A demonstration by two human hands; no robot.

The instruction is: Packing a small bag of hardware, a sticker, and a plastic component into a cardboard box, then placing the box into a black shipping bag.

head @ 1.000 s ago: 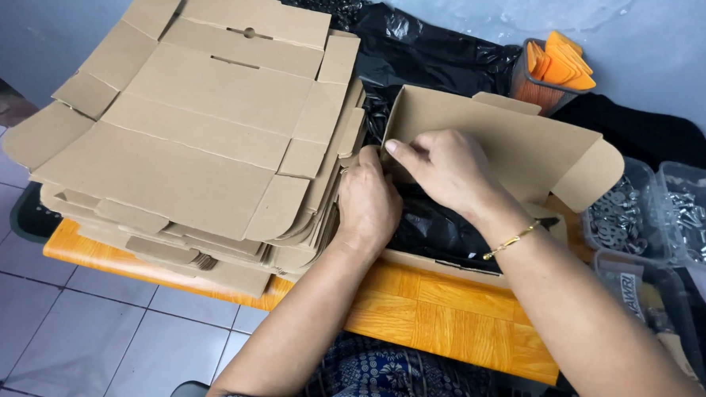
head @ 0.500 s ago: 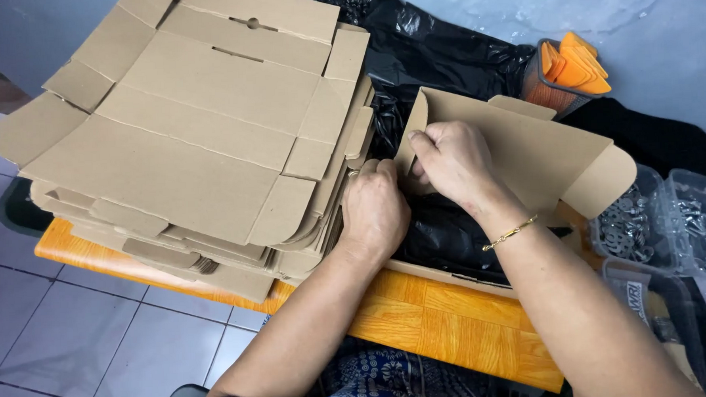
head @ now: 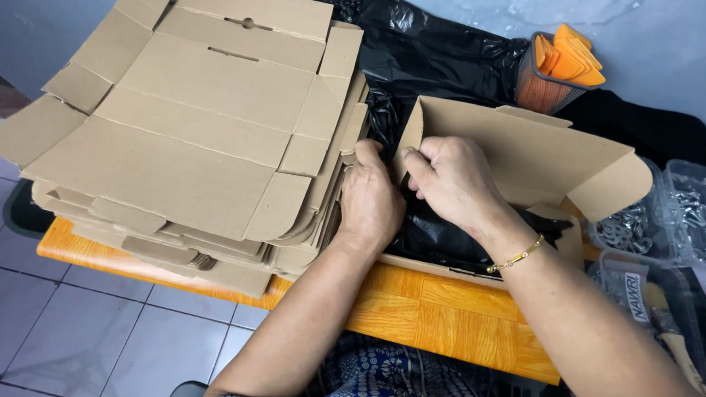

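Cardboard box (head: 518,151) sits half-folded on the orange tabletop (head: 446,321), beside the flat stack (head: 192,142). I see my right hand (head: 451,178) pinching its end flap, left hand (head: 369,202) pressing alongside. That flap could crease crooked if my grip slips.

A stack of flat cardboard blanks (head: 184,142) lies left of the hands; orange folded pieces (head: 569,54) sit beyond them, clear tubs of metal hardware (head: 687,216) to the right.

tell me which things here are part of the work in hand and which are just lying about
In hand:
left hand
right hand
half-folded cardboard box
black bag in it

Lying about:
stack of flat box blanks
orange wedges
tubs of metal hardware
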